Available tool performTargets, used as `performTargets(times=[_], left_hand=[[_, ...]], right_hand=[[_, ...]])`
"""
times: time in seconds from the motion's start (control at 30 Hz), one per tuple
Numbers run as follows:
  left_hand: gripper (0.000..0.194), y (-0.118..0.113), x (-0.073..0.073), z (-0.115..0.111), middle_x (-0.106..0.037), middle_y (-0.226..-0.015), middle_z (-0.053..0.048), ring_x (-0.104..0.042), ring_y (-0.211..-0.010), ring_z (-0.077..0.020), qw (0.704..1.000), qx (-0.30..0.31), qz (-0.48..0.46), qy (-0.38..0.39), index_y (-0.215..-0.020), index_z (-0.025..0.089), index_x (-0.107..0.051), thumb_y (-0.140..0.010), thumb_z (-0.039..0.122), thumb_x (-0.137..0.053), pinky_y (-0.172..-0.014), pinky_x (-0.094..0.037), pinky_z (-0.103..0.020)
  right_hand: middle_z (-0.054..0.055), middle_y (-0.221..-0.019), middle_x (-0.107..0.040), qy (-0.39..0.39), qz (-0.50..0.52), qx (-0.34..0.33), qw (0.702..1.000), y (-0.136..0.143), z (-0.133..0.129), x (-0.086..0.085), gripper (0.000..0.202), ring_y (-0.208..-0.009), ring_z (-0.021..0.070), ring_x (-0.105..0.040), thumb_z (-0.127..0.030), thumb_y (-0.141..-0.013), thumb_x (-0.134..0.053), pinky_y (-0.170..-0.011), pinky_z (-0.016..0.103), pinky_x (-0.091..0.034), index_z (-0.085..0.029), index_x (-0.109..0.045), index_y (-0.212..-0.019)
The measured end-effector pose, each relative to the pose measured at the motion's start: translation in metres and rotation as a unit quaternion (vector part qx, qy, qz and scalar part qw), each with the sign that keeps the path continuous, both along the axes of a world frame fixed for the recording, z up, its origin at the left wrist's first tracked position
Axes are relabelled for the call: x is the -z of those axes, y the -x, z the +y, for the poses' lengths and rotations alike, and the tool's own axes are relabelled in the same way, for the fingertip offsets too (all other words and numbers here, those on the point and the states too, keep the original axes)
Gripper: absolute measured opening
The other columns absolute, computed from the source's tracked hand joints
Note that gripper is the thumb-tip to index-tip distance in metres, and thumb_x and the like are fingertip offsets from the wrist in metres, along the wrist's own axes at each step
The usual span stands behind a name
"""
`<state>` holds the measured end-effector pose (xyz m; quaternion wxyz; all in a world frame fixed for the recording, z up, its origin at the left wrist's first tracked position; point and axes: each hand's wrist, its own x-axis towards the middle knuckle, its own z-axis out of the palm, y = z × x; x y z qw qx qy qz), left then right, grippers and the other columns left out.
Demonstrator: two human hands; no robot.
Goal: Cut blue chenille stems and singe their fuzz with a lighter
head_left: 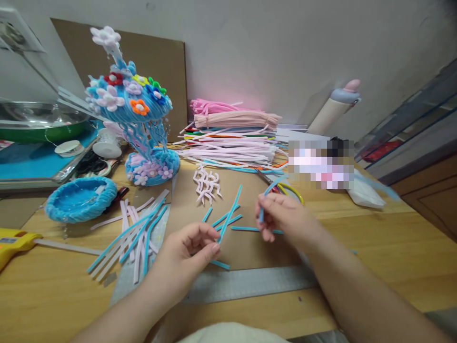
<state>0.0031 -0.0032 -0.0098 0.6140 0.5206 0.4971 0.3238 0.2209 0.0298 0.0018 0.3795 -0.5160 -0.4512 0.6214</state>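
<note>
Between the thumb and fingers of my left hand (196,250) is the lower end of a blue pipe cleaner (233,202), which slants up to the right. My right hand (276,214) pinches another blue piece (274,185), bent over the fingers. Several short blue pieces (232,220) lie on the brown cardboard (193,214) between and under the hands. Behind them sits a small group of curled pale pink pieces (207,185). Scissors with yellow-edged handles (294,192) lie just beyond my right hand, partly hidden by it.
Blue and pale strips (137,233) lie on the left. Behind them stand a blue woven dish (80,200) and a flower-covered blue ornament (134,102). Bundled pipe cleaners (232,133) lie at the back, a bottle (333,109) to their right. A yellow tool (16,243) is far left.
</note>
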Motion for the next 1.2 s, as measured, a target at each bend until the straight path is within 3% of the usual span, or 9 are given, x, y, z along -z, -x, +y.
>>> performTargets(times=[0.17,0.33,0.53,0.7,0.8,0.83,0.9,1.07,1.2], left_hand=[[0.013,0.0,-0.001,0.002,-0.058,-0.066,0.002,-0.056,-0.065,-0.0122,1.0,-0.013,-0.008,0.005,-0.082,0.017,-0.058,-0.075,0.027,-0.061,-0.063,-0.044,-0.024],[0.013,0.0,-0.003,0.001,-0.059,-0.066,0.001,-0.056,-0.065,-0.0128,1.0,-0.012,0.008,0.0,-0.081,0.016,-0.058,-0.074,0.027,-0.061,-0.063,-0.044,-0.025],[0.013,0.001,-0.002,0.002,-0.06,-0.066,0.0,-0.057,-0.065,-0.0138,1.0,-0.015,0.02,-0.01,-0.081,0.016,-0.058,-0.074,0.027,-0.061,-0.063,-0.044,-0.026],[0.012,0.005,-0.007,0.002,-0.061,-0.068,0.0,-0.059,-0.067,-0.014,0.998,-0.039,0.032,-0.029,-0.083,0.017,-0.059,-0.076,0.027,-0.06,-0.065,-0.045,-0.026],[0.013,0.008,-0.011,0.001,-0.063,-0.072,0.0,-0.059,-0.068,-0.0128,0.994,-0.083,0.041,-0.057,-0.086,0.018,-0.058,-0.076,0.027,-0.061,-0.063,-0.046,-0.023],[0.015,0.008,-0.012,0.001,-0.063,-0.074,0.0,-0.059,-0.068,-0.0123,0.992,-0.097,0.039,-0.065,-0.087,0.019,-0.058,-0.076,0.027,-0.061,-0.062,-0.045,-0.022],[0.018,0.008,-0.013,0.002,-0.062,-0.076,0.001,-0.059,-0.07,-0.0115,0.99,-0.119,0.028,-0.073,-0.09,0.02,-0.058,-0.075,0.027,-0.063,-0.061,-0.045,-0.02],[0.034,0.006,-0.009,0.005,-0.063,-0.075,0.002,-0.06,-0.071,-0.0115,0.99,-0.13,-0.016,-0.056,-0.104,0.021,-0.056,-0.072,0.025,-0.066,-0.067,-0.047,-0.021],[0.024,0.006,-0.004,0.005,-0.066,-0.07,-0.001,-0.061,-0.064,-0.0132,0.993,-0.112,-0.013,0.018,-0.088,0.017,-0.064,-0.068,0.028,-0.07,-0.066,-0.049,-0.025]], right_hand=[[-0.004,-0.043,-0.046,-0.062,-0.229,0.085,0.968,-0.053,0.056,-0.013,0.039,-0.029,0.0066,-0.039,-0.051,-0.081,-0.048,-0.031,0.019,-0.029,-0.019,-0.043,-0.059],[-0.004,-0.042,-0.041,-0.083,-0.33,0.154,0.927,-0.091,0.116,-0.014,0.036,-0.031,0.0063,-0.034,-0.043,-0.087,-0.039,-0.036,0.022,-0.025,-0.021,-0.04,-0.058],[0.002,-0.044,-0.043,-0.068,-0.49,0.175,0.851,-0.115,0.141,-0.017,0.039,-0.049,0.016,-0.047,-0.046,-0.081,-0.049,-0.052,0.032,-0.035,-0.02,-0.045,-0.052],[0.012,-0.061,-0.053,-0.143,-0.585,0.141,0.786,-0.107,0.104,-0.036,0.045,-0.074,0.0249,-0.053,-0.053,-0.083,-0.042,-0.062,0.036,-0.034,-0.015,-0.055,-0.064],[0.005,-0.063,-0.058,-0.161,-0.554,-0.062,0.815,-0.083,0.056,-0.035,0.036,-0.065,0.0183,-0.054,-0.05,-0.078,-0.053,-0.059,0.029,-0.036,-0.017,-0.061,-0.069],[0.004,-0.072,-0.061,-0.177,-0.519,-0.184,0.816,-0.074,0.039,-0.031,0.027,-0.068,0.0176,-0.055,-0.044,-0.08,-0.054,-0.061,0.028,-0.038,-0.019,-0.062,-0.08],[0.005,-0.09,-0.062,-0.217,-0.5,-0.278,0.791,-0.058,0.011,-0.017,0.018,-0.08,0.0188,-0.056,-0.034,-0.079,-0.057,-0.067,0.029,-0.04,-0.022,-0.061,-0.092],[0.005,-0.085,-0.057,-0.269,-0.533,-0.262,0.758,-0.039,-0.017,0.018,0.009,-0.079,0.0185,-0.052,-0.016,-0.084,-0.048,-0.07,0.03,-0.039,-0.018,-0.055,-0.08],[0.003,-0.077,-0.055,-0.319,-0.527,-0.281,0.736,-0.029,-0.029,0.006,0.015,-0.073,0.017,-0.049,-0.011,-0.088,-0.041,-0.066,0.028,-0.035,-0.018,-0.052,-0.08]])
